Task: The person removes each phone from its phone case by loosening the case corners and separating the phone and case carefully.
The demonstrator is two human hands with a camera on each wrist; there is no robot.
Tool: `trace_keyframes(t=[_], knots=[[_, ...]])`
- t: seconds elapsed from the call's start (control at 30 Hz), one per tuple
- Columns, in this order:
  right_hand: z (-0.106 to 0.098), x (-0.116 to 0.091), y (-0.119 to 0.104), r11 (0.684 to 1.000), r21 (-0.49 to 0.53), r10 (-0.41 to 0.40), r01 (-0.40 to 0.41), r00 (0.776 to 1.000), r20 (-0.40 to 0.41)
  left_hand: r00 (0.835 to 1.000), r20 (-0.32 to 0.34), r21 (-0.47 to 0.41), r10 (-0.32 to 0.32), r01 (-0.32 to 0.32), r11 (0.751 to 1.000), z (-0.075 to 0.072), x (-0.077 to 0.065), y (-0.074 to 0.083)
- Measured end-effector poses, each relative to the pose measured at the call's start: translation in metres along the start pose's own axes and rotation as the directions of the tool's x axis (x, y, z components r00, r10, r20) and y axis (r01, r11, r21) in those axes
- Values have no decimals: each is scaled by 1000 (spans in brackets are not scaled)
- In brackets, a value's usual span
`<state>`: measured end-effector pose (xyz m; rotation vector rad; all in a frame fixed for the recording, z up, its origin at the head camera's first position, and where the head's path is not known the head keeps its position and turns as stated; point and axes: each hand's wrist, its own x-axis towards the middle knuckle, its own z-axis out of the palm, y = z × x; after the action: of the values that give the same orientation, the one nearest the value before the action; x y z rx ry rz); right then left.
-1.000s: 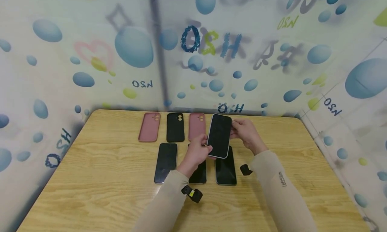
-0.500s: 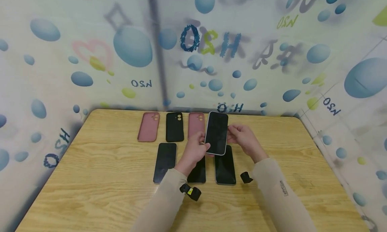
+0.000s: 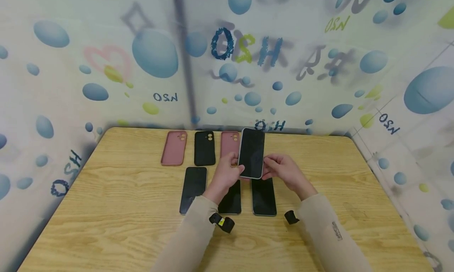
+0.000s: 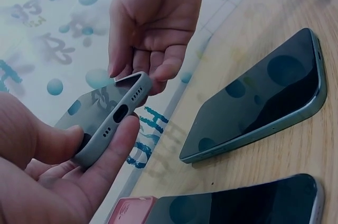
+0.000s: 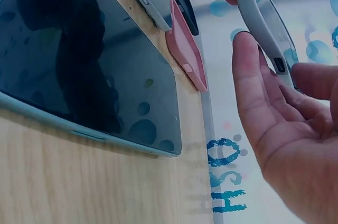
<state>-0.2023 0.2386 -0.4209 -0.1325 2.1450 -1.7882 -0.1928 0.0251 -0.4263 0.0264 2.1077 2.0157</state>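
Observation:
My left hand (image 3: 224, 176) grips a phone in a pale grey case (image 3: 252, 153) by its lower left side, thumb over the front edge and fingers behind. The dark screen faces up toward the head camera. At the lower right corner, my right hand (image 3: 283, 170) pinches the edge with thumb and curled fingers. In the left wrist view the bottom wall of the case (image 4: 100, 142) shows its port opening and speaker holes. From the right wrist, the case's side wall (image 5: 257, 26) looks bowed, with the glass edge standing along it.
Below the hands, three phones lie screen up on the wooden table: a left one (image 3: 193, 190), a middle one (image 3: 230, 199) and a right one (image 3: 264, 199). Behind them are a pink case (image 3: 173, 148), a black case (image 3: 204, 148) and another pink case (image 3: 229, 142), partly covered.
The held phone has shifted slightly left and away from me. My right hand has slid down its right edge, from the upper part to the lower corner.

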Motion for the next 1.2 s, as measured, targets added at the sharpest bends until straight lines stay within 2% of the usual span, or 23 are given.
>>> trace_keyframes(t=[0.2,0.43,0.7,0.87,1.2], knots=[[4,-4,7,1000,-14,-21,23,996,83,1000,10,-47,12,-11,999,-1,2,1],[11,-11,10,999,10,-32,31,990,136,999,-37,68,31,-28,997,-2,0,4],[17,-14,11,997,52,-55,50,994,92,998,-35,101,53,-49,994,-2,0,5],[20,-14,10,997,56,-61,58,997,47,999,-17,58,48,-47,997,-1,0,6],[24,-17,8,993,98,-64,63,998,9,999,7,-25,53,-53,998,1,-1,8]])
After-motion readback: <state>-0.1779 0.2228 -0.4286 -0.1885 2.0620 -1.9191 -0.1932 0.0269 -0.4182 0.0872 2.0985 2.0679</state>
